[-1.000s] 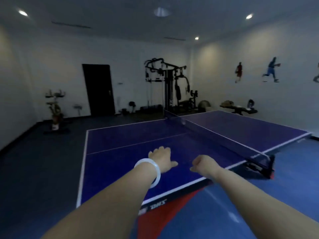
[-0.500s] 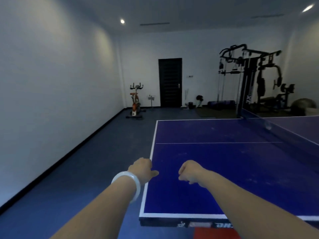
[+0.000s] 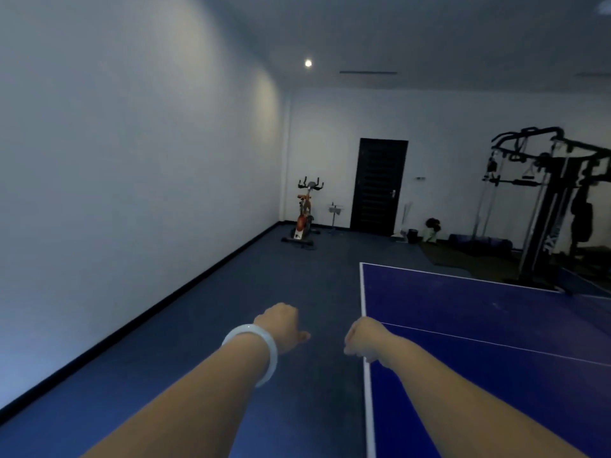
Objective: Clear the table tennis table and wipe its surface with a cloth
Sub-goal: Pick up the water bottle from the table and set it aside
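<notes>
One table tennis table [image 3: 479, 342], blue with white lines, fills the lower right of the view, its near-left corner region just under the right forearm. Nothing visible lying on the stretch of top in view; far end and net side cut off at the right edge, so cannot tell whether anything is left there. No cloth anywhere in view.

Two hands, both held out in front. Right hand [image 3: 363, 340] over the table's white left edge line, fingers curled in toward the palm, nothing seen in the grip. Left hand [image 3: 281, 325] out over the floor [image 3: 231, 325], just left of the table, fingers loosely bent with the thumb sticking out toward the right hand, likewise holding nothing; one pale bangle [image 3: 254, 355] on that wrist.

Likely step: between clearing and wiping, or looking round for the cloth. Next move probably calls for finding a cloth and bringing it to the blue top before any wiping can start.

Further out: one exercise bike [image 3: 304, 216] by the far wall, one dark door [image 3: 378, 186] shut, one multi-gym frame [image 3: 545, 200] at the right, one lit ceiling spot [image 3: 308, 63].
</notes>
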Demonstrator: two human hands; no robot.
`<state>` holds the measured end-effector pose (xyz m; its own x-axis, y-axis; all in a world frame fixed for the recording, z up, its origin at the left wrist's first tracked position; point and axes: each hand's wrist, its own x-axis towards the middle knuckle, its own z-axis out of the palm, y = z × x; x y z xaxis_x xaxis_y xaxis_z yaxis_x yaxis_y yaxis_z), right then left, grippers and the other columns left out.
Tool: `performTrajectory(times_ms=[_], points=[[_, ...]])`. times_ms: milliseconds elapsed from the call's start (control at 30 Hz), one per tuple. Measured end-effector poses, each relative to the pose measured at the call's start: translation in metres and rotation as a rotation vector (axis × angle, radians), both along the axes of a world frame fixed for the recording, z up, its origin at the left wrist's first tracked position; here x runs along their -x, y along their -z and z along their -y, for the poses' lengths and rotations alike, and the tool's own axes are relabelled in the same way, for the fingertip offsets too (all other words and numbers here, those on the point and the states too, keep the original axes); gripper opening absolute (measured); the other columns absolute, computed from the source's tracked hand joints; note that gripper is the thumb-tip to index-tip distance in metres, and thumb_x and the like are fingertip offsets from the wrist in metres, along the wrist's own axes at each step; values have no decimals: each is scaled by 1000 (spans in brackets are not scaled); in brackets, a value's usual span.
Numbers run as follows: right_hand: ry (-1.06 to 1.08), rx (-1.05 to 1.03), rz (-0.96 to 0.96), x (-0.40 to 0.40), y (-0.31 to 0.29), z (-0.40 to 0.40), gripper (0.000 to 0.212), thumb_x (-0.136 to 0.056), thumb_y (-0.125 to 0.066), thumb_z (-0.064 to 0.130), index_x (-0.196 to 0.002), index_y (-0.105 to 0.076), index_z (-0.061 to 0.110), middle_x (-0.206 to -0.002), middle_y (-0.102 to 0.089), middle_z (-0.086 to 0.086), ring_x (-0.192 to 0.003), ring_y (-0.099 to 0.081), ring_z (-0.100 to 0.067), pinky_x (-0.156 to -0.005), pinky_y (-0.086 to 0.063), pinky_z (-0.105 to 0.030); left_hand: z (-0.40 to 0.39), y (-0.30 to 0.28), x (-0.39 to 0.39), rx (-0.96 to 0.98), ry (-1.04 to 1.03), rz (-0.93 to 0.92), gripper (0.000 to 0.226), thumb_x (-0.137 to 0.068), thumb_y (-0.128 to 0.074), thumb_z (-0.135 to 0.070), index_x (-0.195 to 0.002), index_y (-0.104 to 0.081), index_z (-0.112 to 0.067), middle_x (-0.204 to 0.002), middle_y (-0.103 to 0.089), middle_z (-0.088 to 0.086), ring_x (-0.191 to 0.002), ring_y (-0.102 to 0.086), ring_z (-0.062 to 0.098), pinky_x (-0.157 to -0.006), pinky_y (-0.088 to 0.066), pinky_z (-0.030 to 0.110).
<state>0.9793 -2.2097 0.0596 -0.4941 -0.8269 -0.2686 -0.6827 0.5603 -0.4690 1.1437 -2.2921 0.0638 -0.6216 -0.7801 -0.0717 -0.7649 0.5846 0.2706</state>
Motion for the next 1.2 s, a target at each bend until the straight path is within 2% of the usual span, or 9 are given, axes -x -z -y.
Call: performTrajectory(times_ms=[167, 233, 333, 433, 533, 867, 967, 1067, 1200], points=[[-35, -27, 10, -11, 14, 94, 38, -89, -63, 10, -126, -61, 1, -125, -63, -17, -105, -64, -27, -95, -52, -34, 97, 18, 0, -45, -10, 44, 37, -94, -57, -44, -104, -61, -8, -106, -62, 7, -98, -62, 26, -87, -51, 38], [-50, -41, 37, -7, 24, 130, 37, -89, -62, 7, -125, -61, 1, -115, -66, -13, -89, -60, -20, -86, -53, -31, 133, 29, 10, -59, -10, 65, 36, -94, -57, -45, -101, -60, -9, -102, -61, 5, -98, -62, 26, -84, -50, 37], [-78, -61, 35, 14, 34, 187, 36, -89, -61, 7, -125, -61, 0, -100, -60, -9, -85, -57, -19, -84, -53, -31, 195, 42, 35, -63, -10, 102, 34, -93, -57, -45, -96, -59, -11, -100, -61, 4, -95, -62, 24, -82, -50, 36], [-81, -60, 53, 50, 36, 260, 33, -93, -58, 10, -125, -58, 3, -101, -57, -8, -89, -56, -19, -90, -52, -31, 264, 42, 69, -60, -17, 96, 31, -93, -58, -44, -91, -57, -12, -94, -60, 3, -90, -61, 23, -76, -48, 33], [-66, -193, 133, 87, 34, 329, 32, -101, -50, 21, -130, -49, 9, -115, -54, -1, -109, -54, -15, -107, -43, -31, 328, 41, 109, -100, -28, 64, 35, -93, -60, -40, -107, -62, -9, -108, -64, 6, -97, -62, 22, -82, -51, 33], [-121, -268, 83, 201, 64, 550, 32, -95, -60, 15, -124, -59, 2, -126, -63, -14, -103, -63, -22, -98, -52, -35, 533, 70, 228, -165, -21, 116, 37, -94, -56, -41, -121, -54, -15, -121, -58, 3, -111, -56, 24, -102, -40, 43], [-128, -241, 22, 238, 73, 619, 38, -92, -62, 16, -127, -59, 1, -123, -65, -16, -94, -62, -21, -95, -53, -35, 613, 83, 266, -187, 24, 165, 37, -94, -56, -41, -117, -57, -12, -116, -61, 5, -105, -60, 24, -90, -48, 37], [-93, -306, 42, 277, 78, 685, 39, -96, -60, 20, -130, -54, 2, -128, -61, -15, -112, -63, -25, -100, -51, -37, 697, 93, 312, -157, 107, 241, 31, -93, -57, -40, -100, -57, -9, -106, -63, 9, -99, -63, 26, -72, -47, 32], [-1, -291, 72, 339, 68, 770, 36, -98, -58, 17, -130, -54, 2, -129, -61, -14, -118, -60, -26, -101, -50, -36, 807, 95, 379, -170, 199, 232, 36, -94, -58, -41, -106, -61, -8, -105, -63, 8, -96, -61, 25, -73, -45, 31]])
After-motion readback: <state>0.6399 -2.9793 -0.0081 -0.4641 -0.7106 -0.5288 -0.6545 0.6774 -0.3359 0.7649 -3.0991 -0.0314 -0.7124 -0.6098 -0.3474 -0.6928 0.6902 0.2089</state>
